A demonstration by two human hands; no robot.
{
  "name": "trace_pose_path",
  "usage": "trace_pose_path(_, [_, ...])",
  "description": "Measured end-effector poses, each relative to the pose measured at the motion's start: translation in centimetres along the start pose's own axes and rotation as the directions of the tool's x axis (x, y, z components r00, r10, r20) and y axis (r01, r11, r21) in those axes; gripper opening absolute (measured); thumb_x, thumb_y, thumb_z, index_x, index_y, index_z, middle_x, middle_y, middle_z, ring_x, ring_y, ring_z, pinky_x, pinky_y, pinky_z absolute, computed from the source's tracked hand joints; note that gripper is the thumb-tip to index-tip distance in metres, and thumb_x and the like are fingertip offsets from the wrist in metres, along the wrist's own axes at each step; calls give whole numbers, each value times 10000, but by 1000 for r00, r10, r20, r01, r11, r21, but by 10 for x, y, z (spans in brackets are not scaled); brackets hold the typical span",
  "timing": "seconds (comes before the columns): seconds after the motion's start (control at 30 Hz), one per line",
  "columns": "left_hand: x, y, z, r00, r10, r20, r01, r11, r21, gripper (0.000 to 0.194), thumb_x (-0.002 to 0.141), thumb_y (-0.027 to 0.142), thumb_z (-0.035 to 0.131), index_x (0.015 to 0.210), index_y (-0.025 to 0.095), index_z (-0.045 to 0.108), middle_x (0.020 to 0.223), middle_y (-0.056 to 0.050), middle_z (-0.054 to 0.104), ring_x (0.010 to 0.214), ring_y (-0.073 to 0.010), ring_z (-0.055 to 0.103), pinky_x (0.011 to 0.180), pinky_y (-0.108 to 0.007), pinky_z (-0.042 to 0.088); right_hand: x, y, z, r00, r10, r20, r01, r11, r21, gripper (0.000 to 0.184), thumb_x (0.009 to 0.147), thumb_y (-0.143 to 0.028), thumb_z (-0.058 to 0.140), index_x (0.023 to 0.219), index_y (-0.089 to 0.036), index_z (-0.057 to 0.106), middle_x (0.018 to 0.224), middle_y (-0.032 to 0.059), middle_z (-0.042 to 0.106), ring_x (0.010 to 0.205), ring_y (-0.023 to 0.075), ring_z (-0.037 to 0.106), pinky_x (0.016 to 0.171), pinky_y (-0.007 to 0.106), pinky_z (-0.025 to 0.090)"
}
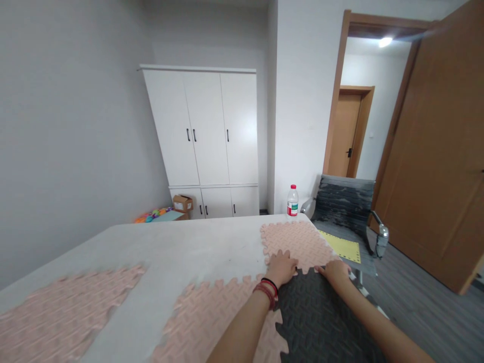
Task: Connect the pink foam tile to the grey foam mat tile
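A pink foam mat tile (293,239) with toothed puzzle edges lies at the table's far right corner. Nearer to me, a black foam mat tile (321,312) meets its near edge. My left hand (282,268) rests at this seam, its fingers spread over the near left corner of the far pink tile. On the right end of the seam is my right hand (336,273), thumb on the black tile's far edge and the other fingers curled and partly hidden at the outer side. Under my left forearm, another pink foam mat tile (212,312) lies left of the black one.
On the white table (181,247) another pink tile (64,312) lies at the left. A red-capped bottle (292,201) stands at the far edge. A chair (342,201) with a yellow tile (342,247) on its seat is beyond the right side. Cardboard boxes (183,202) are behind.
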State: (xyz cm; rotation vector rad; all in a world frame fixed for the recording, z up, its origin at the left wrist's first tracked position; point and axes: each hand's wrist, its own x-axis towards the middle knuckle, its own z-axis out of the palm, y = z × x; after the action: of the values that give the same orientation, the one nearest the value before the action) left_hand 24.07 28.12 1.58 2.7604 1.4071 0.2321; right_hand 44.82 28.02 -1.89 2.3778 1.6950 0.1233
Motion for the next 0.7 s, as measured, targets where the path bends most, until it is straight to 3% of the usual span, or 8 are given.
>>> trace_pose_path(0.13, [-7,-6,4,999,27,-28,-27,1000,1,344,872,319,397,1182,317,546,1182,-85,502,1117,-293,408,868,-468,375,4,1,3,1000,-9,19,8,1000,8,625,902,-568,392,1022,-24,677,1022,308,595,954,406,577,736,589,399])
trace_pose_path(0.33, [-9,-4,8,998,30,-49,-32,998,-51,370,873,297,371,1205,312,534,1180,-100,510,1121,-310,411,874,-493,370,9,1,6,999,6,41,-6,1000,16,615,895,-571,400,1057,-40,666,1055,295,591,967,400,572,739,583,399])
trace_pose_path(0.53, [-21,5,2,1000,-3,0,3,992,-124,420,856,295,383,1257,272,504,1224,-117,533,1145,-319,441,894,-507,381,-2,0,0,999,33,19,-34,999,42,589,902,-539,407,1039,-32,672,1049,307,588,960,400,578,746,582,401])
trace_pose_path(0.63, [-26,3,-10,998,-26,54,35,984,-173,408,833,330,438,1221,262,544,1222,-98,561,1123,-275,499,920,-443,403,-15,0,-5,999,27,-27,-25,997,69,561,905,-505,411,1008,-23,679,1009,310,597,953,407,579,723,579,415])
trace_pose_path(0.7, [-36,-11,-26,997,-52,56,63,976,-209,411,825,343,458,1211,243,556,1235,-76,567,1113,-217,524,950,-349,404,-23,2,-9,998,13,-67,-7,996,87,535,902,-488,419,985,-33,688,981,299,608,936,404,587,695,561,434])
